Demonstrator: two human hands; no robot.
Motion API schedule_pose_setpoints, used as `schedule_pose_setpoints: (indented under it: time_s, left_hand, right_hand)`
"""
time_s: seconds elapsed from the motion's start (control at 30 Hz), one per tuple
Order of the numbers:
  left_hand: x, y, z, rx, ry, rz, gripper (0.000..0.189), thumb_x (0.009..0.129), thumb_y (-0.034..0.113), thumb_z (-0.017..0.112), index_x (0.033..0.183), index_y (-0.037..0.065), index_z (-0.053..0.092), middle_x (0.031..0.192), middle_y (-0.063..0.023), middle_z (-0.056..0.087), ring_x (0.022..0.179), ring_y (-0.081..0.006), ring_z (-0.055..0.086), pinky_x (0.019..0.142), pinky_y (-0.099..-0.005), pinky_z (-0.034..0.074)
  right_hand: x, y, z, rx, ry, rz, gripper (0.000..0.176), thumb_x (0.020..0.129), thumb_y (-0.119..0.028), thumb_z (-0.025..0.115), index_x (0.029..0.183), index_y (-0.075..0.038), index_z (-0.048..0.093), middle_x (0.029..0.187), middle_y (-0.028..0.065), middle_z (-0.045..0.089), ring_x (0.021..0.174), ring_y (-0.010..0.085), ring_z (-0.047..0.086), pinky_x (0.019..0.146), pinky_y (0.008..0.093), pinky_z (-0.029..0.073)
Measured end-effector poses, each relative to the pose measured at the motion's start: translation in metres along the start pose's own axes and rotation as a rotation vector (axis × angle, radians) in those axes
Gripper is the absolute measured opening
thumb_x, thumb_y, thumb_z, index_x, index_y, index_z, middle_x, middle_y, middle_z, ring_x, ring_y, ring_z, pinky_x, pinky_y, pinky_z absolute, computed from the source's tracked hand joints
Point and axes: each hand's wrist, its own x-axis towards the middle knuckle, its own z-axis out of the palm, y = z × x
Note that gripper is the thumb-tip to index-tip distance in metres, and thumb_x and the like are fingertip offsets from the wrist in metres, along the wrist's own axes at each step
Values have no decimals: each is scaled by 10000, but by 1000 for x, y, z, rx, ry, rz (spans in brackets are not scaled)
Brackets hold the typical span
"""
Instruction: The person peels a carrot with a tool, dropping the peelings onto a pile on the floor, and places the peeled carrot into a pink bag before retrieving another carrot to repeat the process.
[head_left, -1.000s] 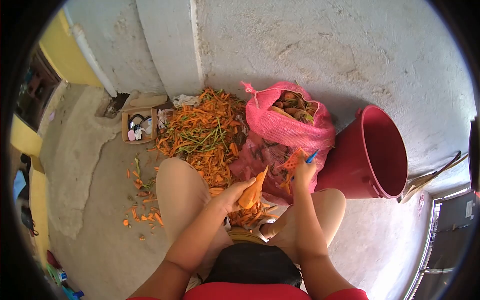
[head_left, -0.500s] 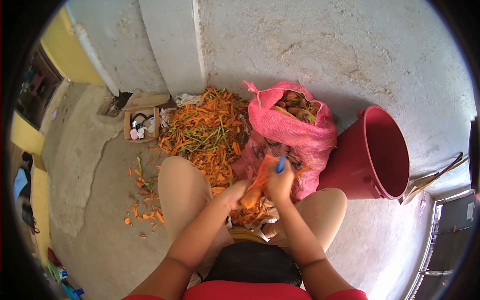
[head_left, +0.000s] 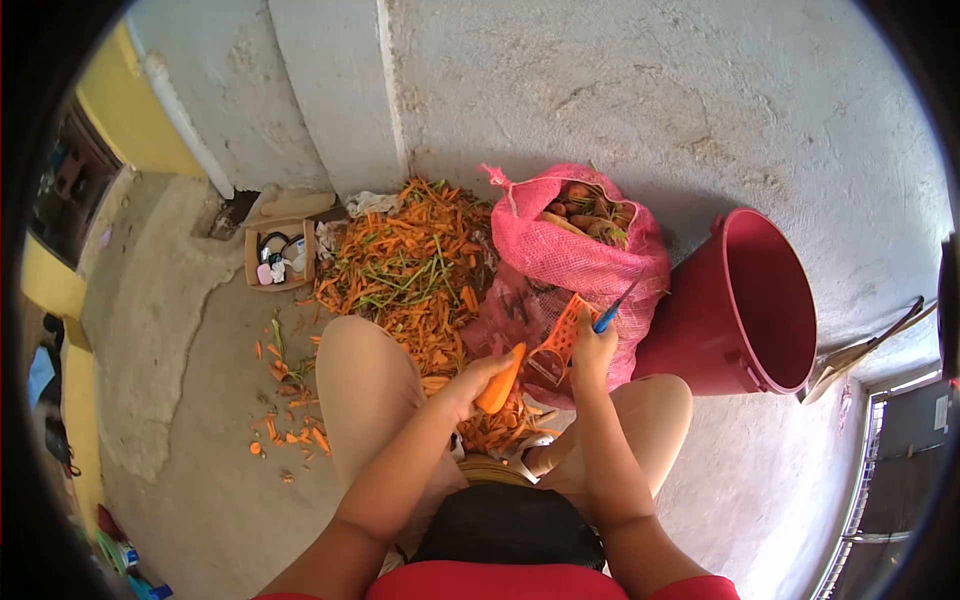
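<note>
My left hand (head_left: 475, 384) holds a peeled orange carrot (head_left: 501, 382) between my knees. To its right, my right hand (head_left: 594, 350) is closed round an orange peeler (head_left: 566, 334) with a perforated body, and a knife with a blue handle (head_left: 604, 321) is in the same grip, its blade pointing up and right. The carrot and the peeler are apart. Below them, orange peelings (head_left: 496, 428) lie on the floor between my feet. A pink mesh sack (head_left: 562, 250) with unpeeled carrots (head_left: 592, 212) in its open top stands just beyond my right hand.
A large heap of peelings and green stems (head_left: 410, 270) lies against the wall. Left of it sits a small cardboard box (head_left: 308, 255) with cables. A dark red bucket (head_left: 690, 320) leans beside the sack. Scattered scraps (head_left: 290, 420) lie left of my left knee.
My right hand has moved right and up, taking the peeler away from the carrot. The knife blade now shows clearly. The carrot in my left hand has tilted more upright.
</note>
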Motion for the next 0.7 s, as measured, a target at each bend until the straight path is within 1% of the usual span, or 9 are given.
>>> schedule_pose_setpoints:
  time_s: [0.1, 0.2, 0.3, 0.33, 0.4, 0.43, 0.53, 0.63, 0.7]
  left_hand:
    - [-2, -3, 3, 485, 184, 344, 390, 740, 303, 621, 978, 14, 511, 835, -90, 565, 723, -206, 568, 629, -321, 460]
    - [-3, 1, 1, 960, 439, 680, 353, 704, 242, 646, 944, 10, 533, 860, -118, 563, 741, -246, 567, 661, -336, 442]
    - [-11, 12, 4, 1162, 650, 960, 322, 678, 214, 647, 914, 16, 550, 858, -134, 554, 741, -268, 562, 648, -332, 442]
    - [-12, 13, 4, 1188, 680, 924, 328, 655, 182, 652, 927, 31, 551, 843, -122, 552, 735, -296, 550, 641, -339, 443]
    - [-13, 14, 1, 1252, 697, 872, 317, 654, 152, 661, 913, 7, 550, 834, -128, 549, 717, -276, 548, 633, -319, 439]
    - [-13, 14, 0, 1283, 706, 842, 312, 653, 137, 665, 905, -5, 550, 830, -131, 547, 709, -266, 547, 628, -310, 437]
    - [-11, 11, 0, 1246, 675, 973, 312, 646, 132, 669, 902, -10, 560, 823, -133, 548, 702, -269, 547, 617, -315, 436]
    - [-18, 15, 7, 1240, 585, 988, 312, 644, 122, 668, 909, -9, 570, 824, -137, 550, 687, -273, 545, 610, -316, 434]
    - [-17, 13, 6, 1255, 560, 969, 300, 658, 123, 666, 906, -14, 567, 816, -121, 553, 680, -244, 546, 606, -301, 430]
  right_hand:
    - [0, -3, -5, -49, 63, -44, 97, 790, -77, 527, 820, 14, 541, 624, -3, 473, 562, 74, 425, 506, 233, 363]
    - [8, 14, -16, -134, -197, -161, 113, 782, -90, 514, 810, 15, 544, 613, 57, 504, 548, 135, 459, 516, 289, 379]
    - [-6, -7, -22, -783, -819, -102, 153, 764, -129, 517, 814, 14, 540, 620, 150, 512, 555, 236, 485, 547, 339, 386]
    - [-9, -8, -21, -757, -856, -78, 167, 757, -143, 523, 812, 14, 536, 622, 168, 503, 561, 260, 482, 556, 348, 384]
    - [-19, -8, -15, -702, -938, -28, 194, 743, -169, 533, 807, 14, 530, 627, 204, 485, 572, 308, 475, 574, 366, 381]
    - [-22, -10, -11, -701, -942, -38, 189, 739, -163, 533, 801, 16, 529, 630, 204, 489, 573, 310, 475, 576, 364, 381]
    - [-25, -7, -7, -679, -949, -46, 177, 729, -149, 533, 784, 19, 526, 632, 200, 496, 574, 317, 472, 579, 362, 380]
    - [-19, 25, -8, -628, -968, 12, 176, 720, -146, 536, 777, 20, 529, 632, 195, 503, 586, 330, 475, 584, 372, 380]
    - [-13, 39, -10, -623, -995, 80, 184, 715, -148, 537, 786, 22, 541, 646, 199, 523, 615, 347, 495, 598, 380, 386]
